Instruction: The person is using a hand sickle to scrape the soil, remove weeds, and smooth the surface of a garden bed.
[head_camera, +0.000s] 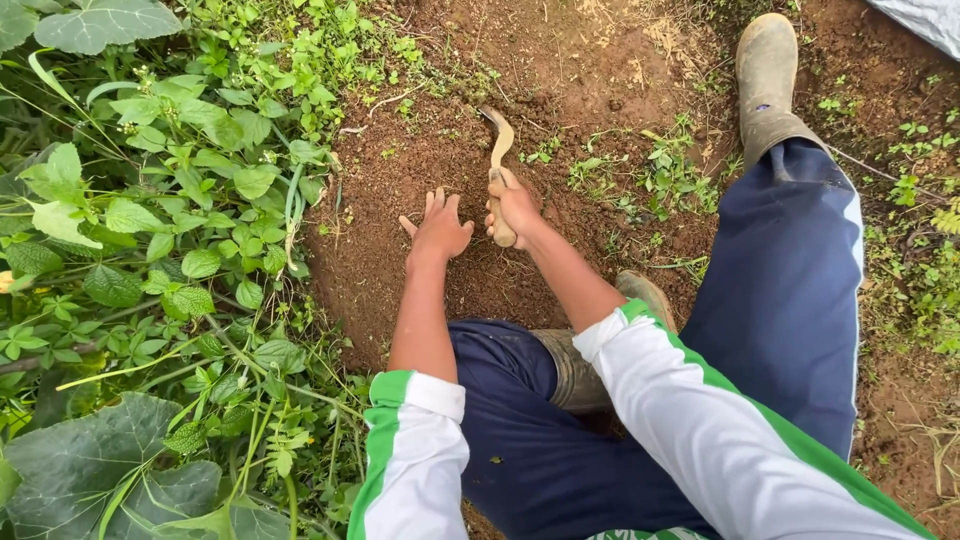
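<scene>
My right hand (513, 207) grips the wooden handle of a small curved sickle (497, 147), whose blade tip points away from me into the bare brown soil (400, 230). Just left of it, my left hand (438, 229) lies flat on the soil with fingers spread and holds nothing. Both forearms reach forward out of white sleeves with green trim. I crouch in dark blue trousers and muddy rubber boots, one boot (767, 75) stretched out at the upper right and the other boot (580, 365) tucked under me.
Dense green weeds and broad leaves (150, 250) fill the whole left side, right up to the soil patch. Small weeds (660, 175) dot the ground right of the sickle. A grey sheet corner (925, 20) shows at the top right.
</scene>
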